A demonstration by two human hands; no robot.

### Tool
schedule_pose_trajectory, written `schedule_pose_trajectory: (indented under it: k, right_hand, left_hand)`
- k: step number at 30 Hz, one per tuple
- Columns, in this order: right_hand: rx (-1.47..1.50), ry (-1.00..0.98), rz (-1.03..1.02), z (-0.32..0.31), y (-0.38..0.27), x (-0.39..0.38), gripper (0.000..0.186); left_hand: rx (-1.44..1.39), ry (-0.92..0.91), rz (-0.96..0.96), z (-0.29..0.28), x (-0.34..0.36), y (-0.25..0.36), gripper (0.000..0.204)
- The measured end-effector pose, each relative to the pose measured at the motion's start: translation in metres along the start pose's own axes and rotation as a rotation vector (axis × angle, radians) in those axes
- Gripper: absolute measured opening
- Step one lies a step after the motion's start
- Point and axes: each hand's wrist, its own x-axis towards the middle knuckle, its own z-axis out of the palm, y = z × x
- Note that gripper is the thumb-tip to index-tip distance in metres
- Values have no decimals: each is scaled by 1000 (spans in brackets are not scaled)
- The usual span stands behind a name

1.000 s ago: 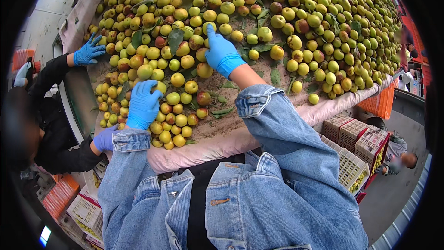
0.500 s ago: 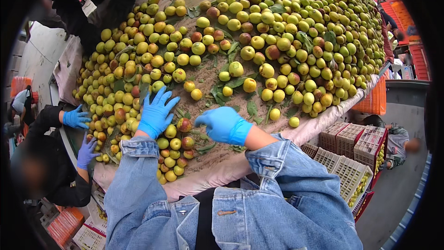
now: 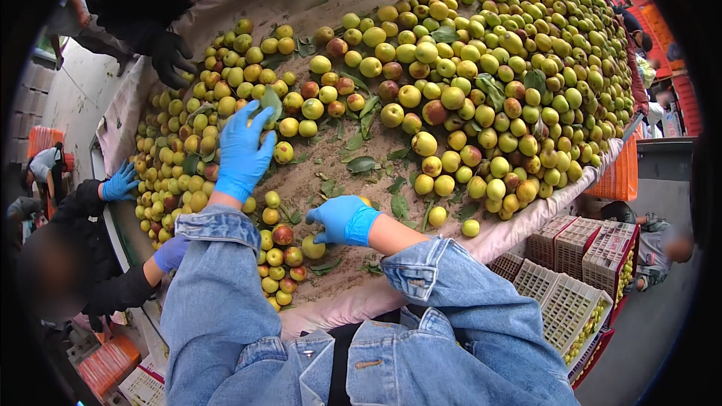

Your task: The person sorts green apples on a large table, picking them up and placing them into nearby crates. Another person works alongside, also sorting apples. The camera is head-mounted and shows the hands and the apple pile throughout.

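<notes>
Small round yellow-green fruit, apparently jujubes [image 3: 519, 90], many with red-brown blotches, cover a sloping cloth-lined table. My left hand [image 3: 247, 146], in a blue glove, is over the left pile with its fingers bent. A green leaf [image 3: 271, 104] stands at its fingertips, seemingly pinched, though the thumb is hidden. My right hand [image 3: 342, 219], also gloved in blue, hovers to the right with curled fingers. Just under its fingertips is a larger-looking yellow-green jujube [image 3: 313, 246] that they seem to grip. A small cluster of jujubes [image 3: 275, 257] lies between my forearms.
Loose leaves [image 3: 362, 165] lie on the sandy cloth [image 3: 353, 143]. A pale padded edge [image 3: 361, 302] runs in front of me. At left a co-worker's gloved hands [image 3: 119, 182] reach the pile; dark-gloved hands [image 3: 171, 59] come from the far side. Stacked crates [image 3: 575, 304] stand at right.
My left hand has moved up over the pile, and a leaf now shows at its fingertips. My right hand has shifted slightly left and down; a jujube shows beneath it. Dark-gloved hands have appeared at the far side.
</notes>
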Motion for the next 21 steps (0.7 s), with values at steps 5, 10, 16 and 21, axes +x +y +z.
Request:
schedule_pose_trajectory:
  k: [5, 10, 16, 21]
  right_hand:
    - [-27, 698, 224, -63, 64, -7, 39]
    - [-146, 682, 380, -84, 78, 45, 42]
    - [-199, 155, -57, -12, 28, 44, 26]
    - [-168, 547, 53, -47, 51, -90, 49]
  left_hand:
    - [136, -264, 170, 57, 64, 60, 61]
    - [251, -127, 168, 71, 50, 35, 44]
    - [326, -288, 26, 32, 6, -29, 30]
    - [475, -279, -263, -8, -26, -37, 45]
